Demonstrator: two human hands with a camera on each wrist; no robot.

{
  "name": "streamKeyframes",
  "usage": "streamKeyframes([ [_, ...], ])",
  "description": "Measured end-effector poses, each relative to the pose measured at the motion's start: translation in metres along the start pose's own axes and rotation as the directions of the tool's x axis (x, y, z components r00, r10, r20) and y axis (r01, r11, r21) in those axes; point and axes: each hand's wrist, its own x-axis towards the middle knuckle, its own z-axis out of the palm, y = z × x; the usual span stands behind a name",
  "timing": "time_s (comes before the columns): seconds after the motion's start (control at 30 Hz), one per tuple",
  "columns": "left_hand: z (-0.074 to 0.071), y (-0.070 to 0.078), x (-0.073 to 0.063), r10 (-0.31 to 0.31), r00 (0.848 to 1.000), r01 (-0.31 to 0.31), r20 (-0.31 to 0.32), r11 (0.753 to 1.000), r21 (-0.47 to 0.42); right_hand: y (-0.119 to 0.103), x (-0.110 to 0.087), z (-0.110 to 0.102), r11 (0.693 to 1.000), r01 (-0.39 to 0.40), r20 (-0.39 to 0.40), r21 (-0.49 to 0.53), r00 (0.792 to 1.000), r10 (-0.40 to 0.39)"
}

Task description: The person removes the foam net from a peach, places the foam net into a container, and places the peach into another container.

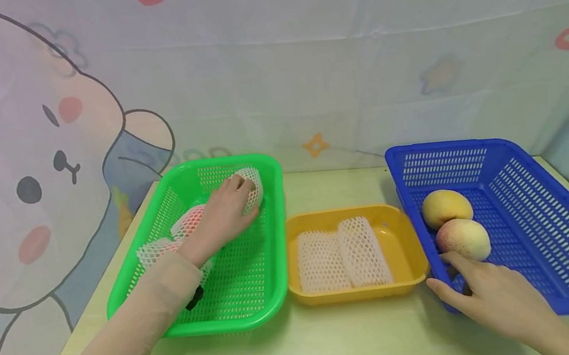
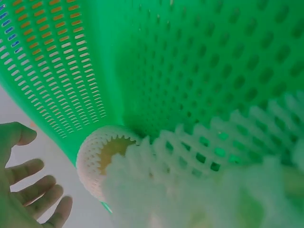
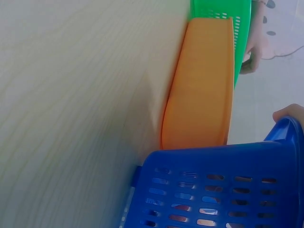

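My left hand (image 1: 227, 211) is inside the green basket (image 1: 280, 237), right by a fruit in a white foam net (image 1: 250, 184) at the far right corner. In the left wrist view its loosely bent fingers (image 2: 35, 183) are spread apart from the netted fruit (image 2: 90, 156). More foam-netted fruit (image 1: 188, 220), one reddish, lies partly hidden under my left forearm. My right hand (image 1: 495, 290) grips the near left rim of the blue basket (image 1: 504, 144), thumb outside and fingers inside. Beside that hand lie a pinkish peach (image 1: 464, 240) and a yellow peach (image 1: 446, 208).
A shallow orange tray (image 1: 402, 246) stands between the two baskets and holds two flat white foam nets (image 1: 321, 262). All three containers stand on a pale wooden table (image 1: 346, 335). A printed cloth (image 1: 273, 84) hangs behind them.
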Motion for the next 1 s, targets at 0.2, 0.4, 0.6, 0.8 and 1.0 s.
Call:
streamKeyframes([
  [0.2, 0.002, -0.002, 0.002, -0.034, 0.999, 0.034, -0.040, 0.999, 0.013, 0.000, 0.000, 0.000, 1.000, -0.007, 0.003, 0.003, 1.000, 0.007],
  [0.4, 0.005, -0.006, 0.002, -0.044, 0.998, 0.045, -0.035, 0.998, 0.037, 0.000, -0.001, 0.001, 1.000, -0.004, -0.006, 0.001, 1.000, 0.004],
  [0.6, 0.007, -0.010, 0.003, -0.064, 0.998, 0.063, 0.003, 0.996, 0.061, 0.000, -0.001, 0.000, 1.000, 0.003, -0.013, 0.002, 1.000, -0.003],
  [0.8, 0.010, -0.015, 0.002, -0.051, 0.999, 0.050, 0.006, 0.995, 0.084, -0.001, -0.001, 0.000, 1.000, 0.013, -0.025, 0.000, 1.000, -0.013],
  [1.0, 0.015, -0.019, 0.003, -0.075, 0.996, 0.071, 0.040, 0.994, 0.082, -0.001, -0.001, 0.000, 1.000, 0.012, -0.024, 0.000, 1.000, -0.012],
])
